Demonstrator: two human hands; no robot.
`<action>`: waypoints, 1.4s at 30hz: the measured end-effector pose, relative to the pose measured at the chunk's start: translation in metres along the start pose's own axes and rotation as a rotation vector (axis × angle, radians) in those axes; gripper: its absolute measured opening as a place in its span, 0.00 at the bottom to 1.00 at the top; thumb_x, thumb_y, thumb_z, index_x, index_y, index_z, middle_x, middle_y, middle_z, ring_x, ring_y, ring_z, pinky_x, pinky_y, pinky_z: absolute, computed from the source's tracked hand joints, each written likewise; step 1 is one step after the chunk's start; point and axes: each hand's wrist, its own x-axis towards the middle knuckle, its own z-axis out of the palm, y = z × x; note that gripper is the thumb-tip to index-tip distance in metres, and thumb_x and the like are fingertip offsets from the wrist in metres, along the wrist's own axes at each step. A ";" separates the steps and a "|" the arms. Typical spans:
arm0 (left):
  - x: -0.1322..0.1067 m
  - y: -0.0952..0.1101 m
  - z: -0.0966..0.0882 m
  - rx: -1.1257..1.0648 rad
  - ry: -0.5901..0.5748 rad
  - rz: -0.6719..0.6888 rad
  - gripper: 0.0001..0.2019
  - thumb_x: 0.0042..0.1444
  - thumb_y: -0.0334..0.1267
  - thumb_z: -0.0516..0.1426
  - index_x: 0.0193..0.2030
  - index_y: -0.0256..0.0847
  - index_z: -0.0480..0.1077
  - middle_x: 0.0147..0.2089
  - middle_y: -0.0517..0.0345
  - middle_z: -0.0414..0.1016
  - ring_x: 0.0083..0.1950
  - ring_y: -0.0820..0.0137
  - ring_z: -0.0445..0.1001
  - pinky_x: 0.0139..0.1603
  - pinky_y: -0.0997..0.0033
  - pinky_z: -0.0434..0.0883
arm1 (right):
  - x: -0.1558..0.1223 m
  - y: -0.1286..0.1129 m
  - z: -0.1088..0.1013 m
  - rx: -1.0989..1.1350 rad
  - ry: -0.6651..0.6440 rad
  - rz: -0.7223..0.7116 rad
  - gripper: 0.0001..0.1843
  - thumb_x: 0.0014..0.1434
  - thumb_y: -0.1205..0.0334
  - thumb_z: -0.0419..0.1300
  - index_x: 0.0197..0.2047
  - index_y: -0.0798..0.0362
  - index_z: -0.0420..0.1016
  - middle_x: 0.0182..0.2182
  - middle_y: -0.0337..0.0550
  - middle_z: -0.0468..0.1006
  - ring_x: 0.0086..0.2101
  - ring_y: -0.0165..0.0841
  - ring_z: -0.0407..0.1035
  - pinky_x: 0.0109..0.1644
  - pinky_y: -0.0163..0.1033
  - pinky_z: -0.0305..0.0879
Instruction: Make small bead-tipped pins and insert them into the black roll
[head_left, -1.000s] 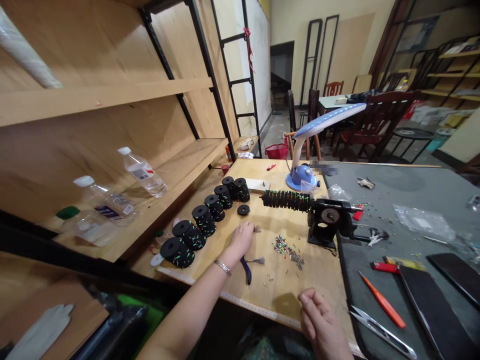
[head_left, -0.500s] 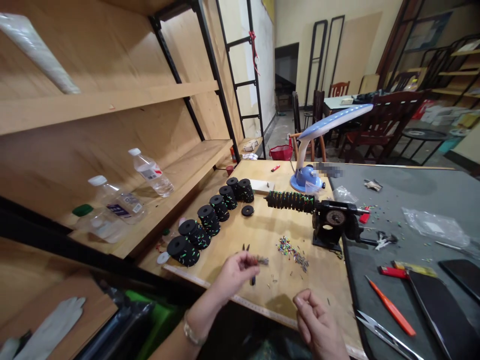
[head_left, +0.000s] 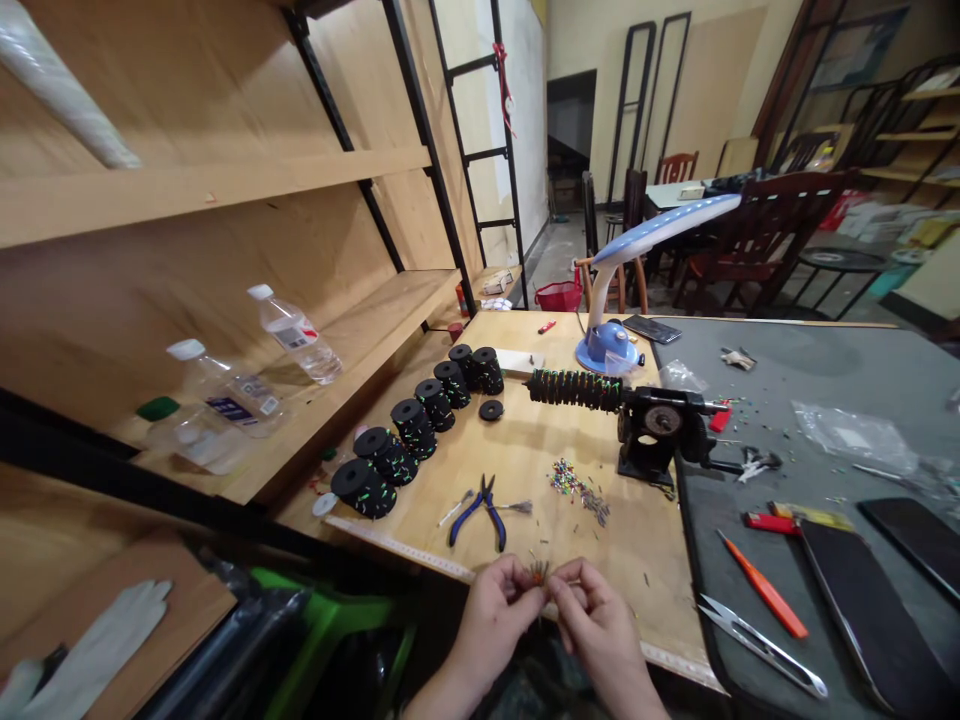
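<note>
My left hand (head_left: 501, 605) is closed in a pinch around a small bundle of thin wire-like pieces (head_left: 538, 572) with orange at its base. Touching it from the other side is my right hand (head_left: 592, 610), its thumb and forefinger pressed together; whatever they pinch is too small to name. Both hands meet at the table's front edge. Just beyond lie blue-handled pliers (head_left: 478, 515), jaws pointing away, with a grey bristly bundle (head_left: 517, 507) beside them. Farther back is a heap of tiny coloured pieces (head_left: 564, 476), next to small grey pieces (head_left: 598, 508).
Black foam spools (head_left: 364, 488) with coloured bits line the left side. A hand-cranked black device (head_left: 651, 432) carries a foam roll (head_left: 576, 390). Behind stands a blue lamp (head_left: 604, 345). On the grey mat lie thread snips (head_left: 761, 645), an orange-handled tool (head_left: 763, 585) and a phone (head_left: 862, 600).
My left hand has moved right and toward me from above the pliers, uncovering them. My right hand has come left, so the two hands now meet at the small bundle.
</note>
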 end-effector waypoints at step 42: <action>-0.005 -0.011 0.010 -0.404 -0.080 -0.150 0.17 0.45 0.46 0.66 0.32 0.35 0.69 0.26 0.61 0.70 0.26 0.77 0.67 0.26 0.79 0.64 | 0.002 0.019 -0.009 0.113 -0.058 0.097 0.31 0.39 0.32 0.65 0.24 0.53 0.65 0.11 0.32 0.69 0.09 0.19 0.47 0.14 0.28 0.37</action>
